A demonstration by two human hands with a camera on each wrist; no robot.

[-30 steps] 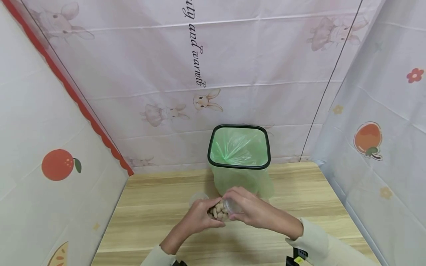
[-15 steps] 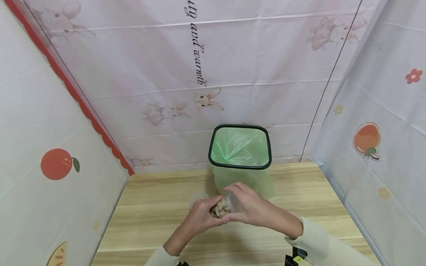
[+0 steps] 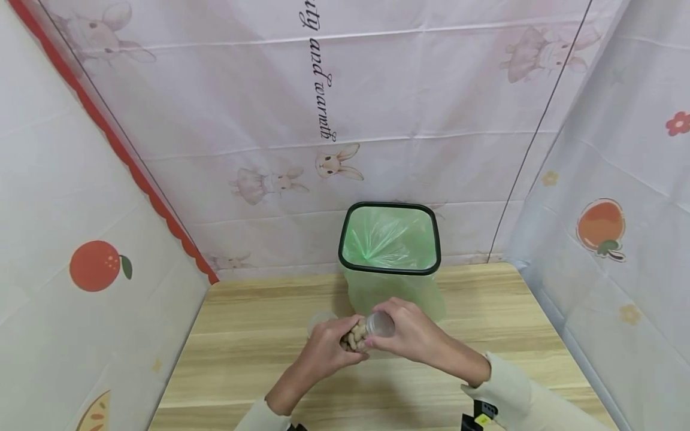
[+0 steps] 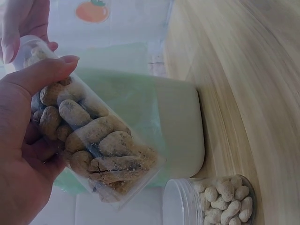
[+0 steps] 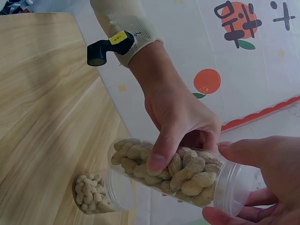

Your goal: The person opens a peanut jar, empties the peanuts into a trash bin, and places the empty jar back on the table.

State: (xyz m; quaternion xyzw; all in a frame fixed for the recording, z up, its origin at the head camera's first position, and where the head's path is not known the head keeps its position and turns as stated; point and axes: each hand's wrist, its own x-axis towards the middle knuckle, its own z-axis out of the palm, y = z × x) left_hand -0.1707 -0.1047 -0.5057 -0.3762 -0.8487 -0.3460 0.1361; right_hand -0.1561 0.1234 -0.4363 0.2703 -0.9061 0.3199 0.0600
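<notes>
A clear plastic jar (image 5: 187,176) filled with unshelled peanuts lies tilted between both hands above the table. My left hand (image 3: 327,347) grips it round the body, thumb on one side and fingers on the other. At the jar's upper end, my right hand (image 3: 412,332) holds the clear lid (image 5: 233,187) between thumb and fingers. The lid is against the jar's mouth. A second clear jar (image 4: 218,201), partly filled with peanuts, stands on the table beyond my left hand, which partly covers it in the head view.
A bin with a black rim (image 3: 390,270) and a green bag liner (image 3: 393,236) stands behind the hands, near the back wall. The wooden table (image 3: 242,335) is enclosed by printed cloth (image 3: 259,90) at the back and sides.
My right hand's fingers have shifted round the lid and slightly to the right, so more of the lid shows. My left hand keeps its grip, and the jar has moved slightly right.
</notes>
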